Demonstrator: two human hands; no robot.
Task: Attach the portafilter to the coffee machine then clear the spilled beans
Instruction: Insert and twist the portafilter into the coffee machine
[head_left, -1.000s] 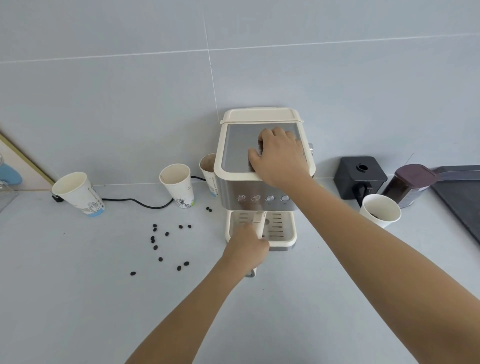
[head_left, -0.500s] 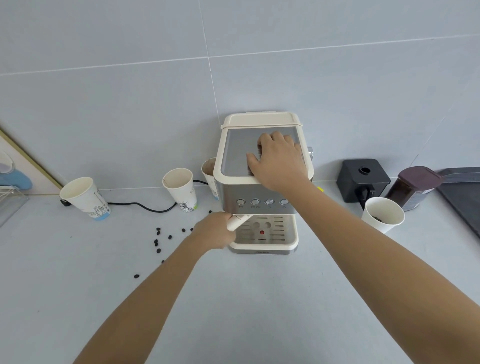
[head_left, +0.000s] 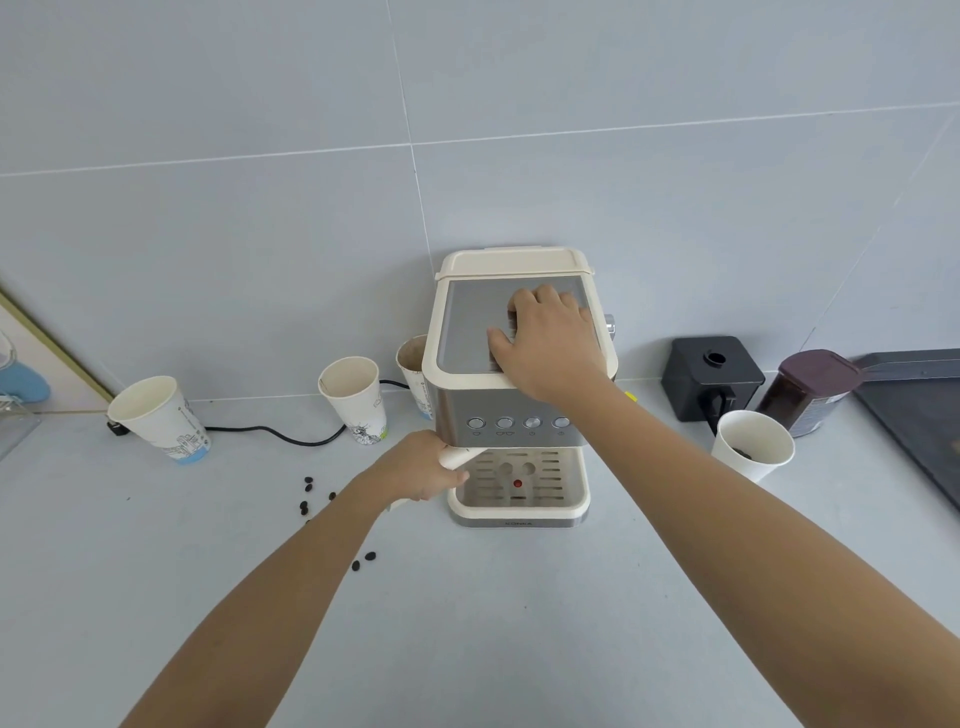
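Grey tiled wall (head_left: 260, 208) backs a pale grey tabletop (head_left: 493, 623), with a black power cord (head_left: 270, 434) running along the rear edge at the left. Against the wall stands one cream and steel coffee machine (head_left: 511, 415), its drip tray (head_left: 519, 480) facing the camera.

Right hand (head_left: 548, 340): arm extended forward, palm flat on the top plate of the machine, fingers spread and pressing down, grasping nothing.

Left hand (head_left: 421, 467): arm extended from lower left, fingers clenched around the cream handle of the portafilter (head_left: 460, 457). The handle angles out from under the left front of the machine; the head of the portafilter is hidden beneath the control panel, so whether it is seated cannot be told.

Count of items:
- Paper cups: four. Two stand left of the machine (head_left: 161, 418) (head_left: 356, 397), one is partly hidden behind its left side (head_left: 413, 364), one stands to the right with dark contents (head_left: 753, 444).
- Panel buttons (head_left: 517, 422): four in a row.
- Spilled beans (head_left: 311, 496): about six visible on the tabletop left of the left forearm, others possibly covered by the arm.
- One black box-shaped appliance (head_left: 711, 376) and one dark-lidded jar (head_left: 810, 389), right of the machine.
- One dark tray (head_left: 924, 405) at the right edge.
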